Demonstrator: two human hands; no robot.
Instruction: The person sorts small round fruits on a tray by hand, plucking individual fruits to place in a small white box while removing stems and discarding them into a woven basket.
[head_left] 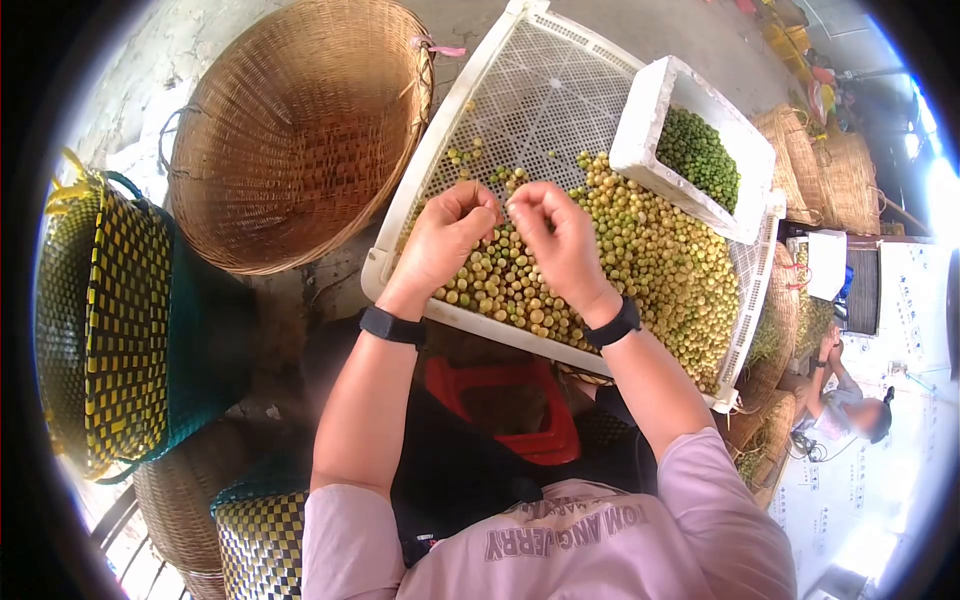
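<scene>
Both hands are raised over a white perforated tray point(480, 318) that holds many round yellow-green fruits point(640, 250). My left hand point(447, 238) has its thumb and fingers pinched together, fingertips pointing right. Facing it, a small gap away, my right hand point(560, 240) is pinched in the same way. Whatever either pinch holds is too small or hidden to make out. A white foam box point(640, 130) with small green fruits point(697, 155) rests on the tray's far right part.
An empty wicker basket point(300, 140) stands at the upper left, a yellow-black woven basket point(125, 330) below it. A red plastic stool point(555, 420) is under the tray's near edge. Further right are more baskets point(848, 180) and another person point(840, 395).
</scene>
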